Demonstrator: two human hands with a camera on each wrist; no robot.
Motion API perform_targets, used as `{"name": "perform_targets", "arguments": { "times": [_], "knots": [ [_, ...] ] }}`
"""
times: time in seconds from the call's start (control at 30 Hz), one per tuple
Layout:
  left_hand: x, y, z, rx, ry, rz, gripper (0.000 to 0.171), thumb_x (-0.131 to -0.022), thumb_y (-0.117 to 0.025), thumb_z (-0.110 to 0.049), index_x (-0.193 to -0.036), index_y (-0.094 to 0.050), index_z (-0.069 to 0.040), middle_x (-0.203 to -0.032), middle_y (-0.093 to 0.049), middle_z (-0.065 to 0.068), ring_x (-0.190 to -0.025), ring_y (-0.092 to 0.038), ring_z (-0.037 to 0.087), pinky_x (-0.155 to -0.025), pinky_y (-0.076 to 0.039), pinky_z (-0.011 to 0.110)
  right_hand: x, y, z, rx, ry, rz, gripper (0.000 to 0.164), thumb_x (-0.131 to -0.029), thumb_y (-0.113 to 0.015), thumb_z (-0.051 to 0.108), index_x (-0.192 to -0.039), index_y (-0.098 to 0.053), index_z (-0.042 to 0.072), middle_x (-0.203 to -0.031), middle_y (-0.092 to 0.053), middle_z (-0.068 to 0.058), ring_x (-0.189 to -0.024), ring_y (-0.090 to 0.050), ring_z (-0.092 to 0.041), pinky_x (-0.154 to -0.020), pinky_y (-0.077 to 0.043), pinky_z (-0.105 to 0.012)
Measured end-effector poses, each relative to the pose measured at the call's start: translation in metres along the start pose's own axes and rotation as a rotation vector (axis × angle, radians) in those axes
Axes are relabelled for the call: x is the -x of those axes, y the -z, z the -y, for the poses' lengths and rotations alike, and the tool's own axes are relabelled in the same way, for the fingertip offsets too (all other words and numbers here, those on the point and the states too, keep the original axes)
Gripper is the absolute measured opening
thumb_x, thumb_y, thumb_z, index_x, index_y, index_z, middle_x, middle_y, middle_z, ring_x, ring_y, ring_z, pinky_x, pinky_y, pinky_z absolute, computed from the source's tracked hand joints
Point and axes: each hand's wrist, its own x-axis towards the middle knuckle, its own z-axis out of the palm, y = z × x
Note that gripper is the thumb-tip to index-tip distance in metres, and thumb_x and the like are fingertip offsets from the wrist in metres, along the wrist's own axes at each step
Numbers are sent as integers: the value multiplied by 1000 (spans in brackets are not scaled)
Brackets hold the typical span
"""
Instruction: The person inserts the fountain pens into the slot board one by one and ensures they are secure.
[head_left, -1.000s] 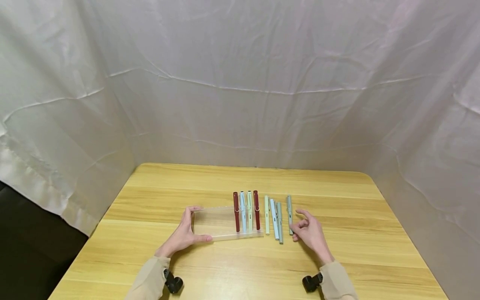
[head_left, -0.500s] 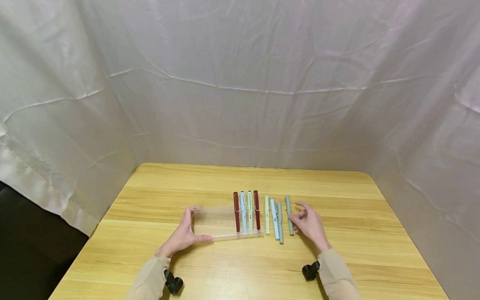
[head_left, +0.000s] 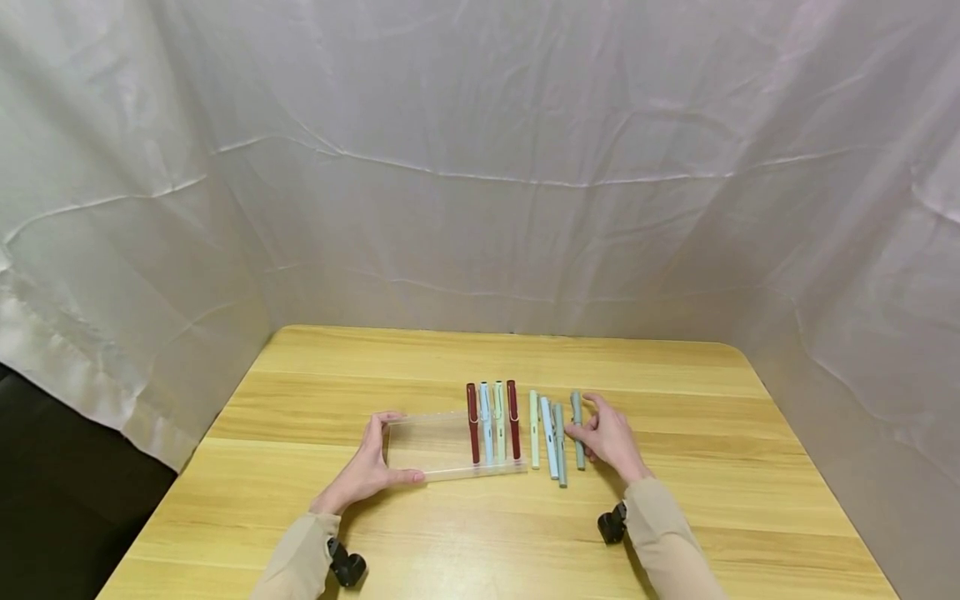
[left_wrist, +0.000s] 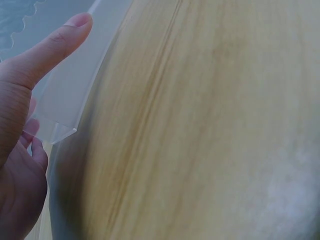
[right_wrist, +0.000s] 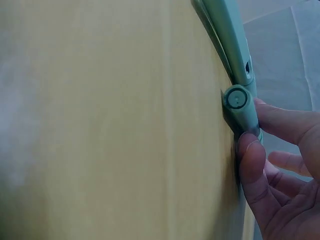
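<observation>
My left hand (head_left: 367,467) grips the left end of a clear plastic pen rack (head_left: 427,443), thumb on the front edge and fingers at the back. The rack's scalloped edge (left_wrist: 17,34) shows in the left wrist view. Across its right part lie two dark red pens, one of them at the outer right (head_left: 513,421), with a light blue pen (head_left: 487,425) and a pale green pen (head_left: 500,425) between them. My right hand (head_left: 611,437) pinches a grey-green pen (right_wrist: 242,107) between thumb and index finger, close over the table at the row's right end.
Between rack and right hand, a pale green pen (head_left: 534,429), a light blue pen (head_left: 549,437) and another grey-green pen (head_left: 561,450) lie on the wooden table (head_left: 480,550). The last two lie close together. Pale curtains (head_left: 480,233) hang around the table.
My right hand has moved slightly left and farther up along the grey-green pen, whose tilt has shifted a little. The left hand, the rack and the other pens have stayed put.
</observation>
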Motion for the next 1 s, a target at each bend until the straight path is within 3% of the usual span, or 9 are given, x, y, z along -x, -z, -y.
{"name": "perform_targets", "arguments": {
  "times": [0.5,1.0],
  "knots": [
    [0,1,-1,1,-5,-2,103,-66,-94,-27,-143,-29,-5,-152,-30,23,-150,-20,48,-124,-13,65,-1,-2,3,79,8,-12,73,-86,-70,7,-150,-38,-1,-73,-63,-7,-47,-59,-13,-46,-54,-27],
    [0,0,0,-5,-6,-5,103,-66,-94,-28,-142,-29,-5,-152,-30,23,-150,-21,48,-125,-14,65,0,3,2,-9,-37,22,79,-87,-68,4,-153,-27,-8,-81,-67,-12,-52,-63,-12,-51,-59,-27]
  ]
}}
